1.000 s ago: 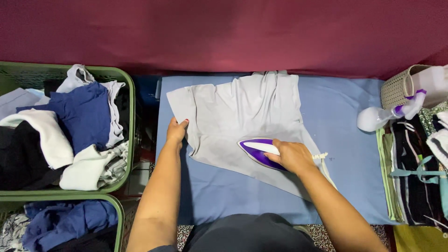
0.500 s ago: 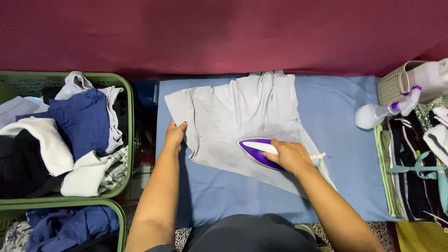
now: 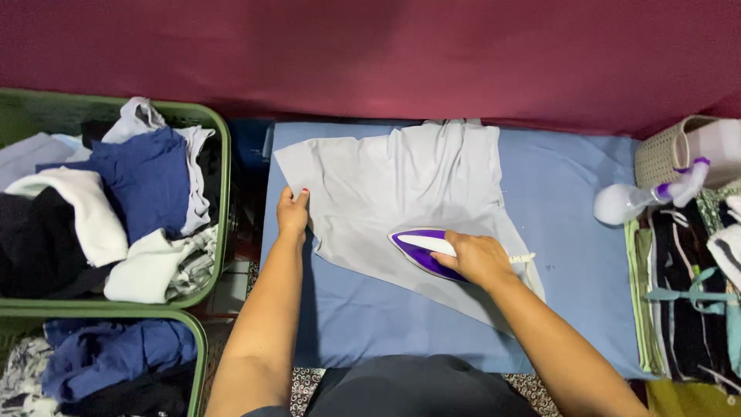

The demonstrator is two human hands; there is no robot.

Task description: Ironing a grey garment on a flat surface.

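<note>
— What's spread out in front of you?

— The blue ironing board [image 3: 587,309], and on it a pale grey shirt [image 3: 401,193] lying flat, its upper edge reaching the board's far side.

— And beside the board?

— Left of it, a green basket [image 3: 220,193] heaped with clothes. Right of it, a white spray bottle [image 3: 629,202].

— Your hands?

— My right hand [image 3: 478,259] is closed around the purple iron [image 3: 421,249], resting on the shirt near the board's middle. My left hand [image 3: 292,212] pinches the shirt's left edge, near the board's left side.
</note>
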